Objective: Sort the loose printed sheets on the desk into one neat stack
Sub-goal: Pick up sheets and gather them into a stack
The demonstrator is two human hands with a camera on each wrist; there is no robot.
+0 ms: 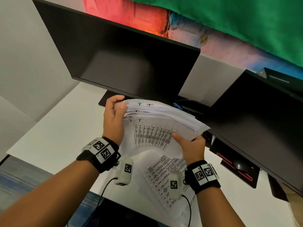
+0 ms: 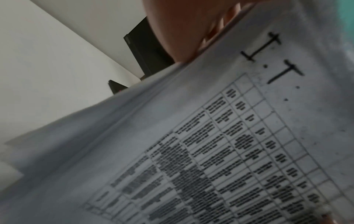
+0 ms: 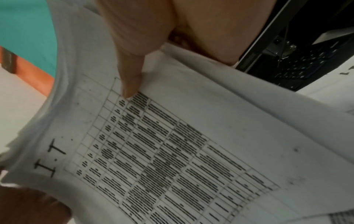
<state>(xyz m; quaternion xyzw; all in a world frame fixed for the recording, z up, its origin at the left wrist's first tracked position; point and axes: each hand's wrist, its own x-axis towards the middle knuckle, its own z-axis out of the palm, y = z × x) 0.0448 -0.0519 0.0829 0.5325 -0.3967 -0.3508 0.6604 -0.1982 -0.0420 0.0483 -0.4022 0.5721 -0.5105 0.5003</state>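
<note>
Both forearms reach forward from the near edge, raised above the desk, each wrist wrapped in a black band with black-and-white markers. The left hand [image 1: 113, 117] stands upright on the left, back toward the viewer, thumb and curled fingers pinching a bundle of sheets [image 1: 157, 122] at its far left end. The right hand [image 1: 191, 145], nearer and to the right, grips the bundle's near right edge, thumb lying flat on top.

2 dark monitors [image 1: 131, 63] stand on the white desk [image 1: 57, 136], beside a keyboard [image 3: 298, 71].
</note>
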